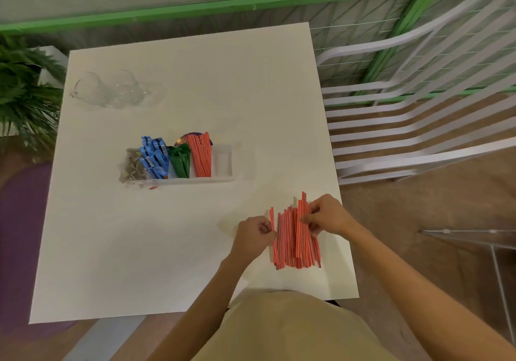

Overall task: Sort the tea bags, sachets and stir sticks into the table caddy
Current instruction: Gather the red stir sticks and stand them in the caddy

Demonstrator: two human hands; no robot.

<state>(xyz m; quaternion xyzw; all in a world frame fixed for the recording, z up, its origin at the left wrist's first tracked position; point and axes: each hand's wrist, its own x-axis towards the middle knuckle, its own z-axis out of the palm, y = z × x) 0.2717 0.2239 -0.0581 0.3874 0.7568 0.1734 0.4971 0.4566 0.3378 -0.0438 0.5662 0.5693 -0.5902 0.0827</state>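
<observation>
While one clear caddy (223, 162) shows four stocked sections, left hand (254, 236) and right hand (327, 217) each pinch one uncountable batch of red-striped stir sticks (291, 239) lying near-right of it.

Print on the blue paper sachets (153, 154) is way too tiny to read, and the clear glass things (111, 90) top-left are just blur.

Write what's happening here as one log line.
action: gathering red striped paper sticks on white table | left hand: pinches left edge | right hand: grips right side | clear plastic caddy: partly filled
</observation>
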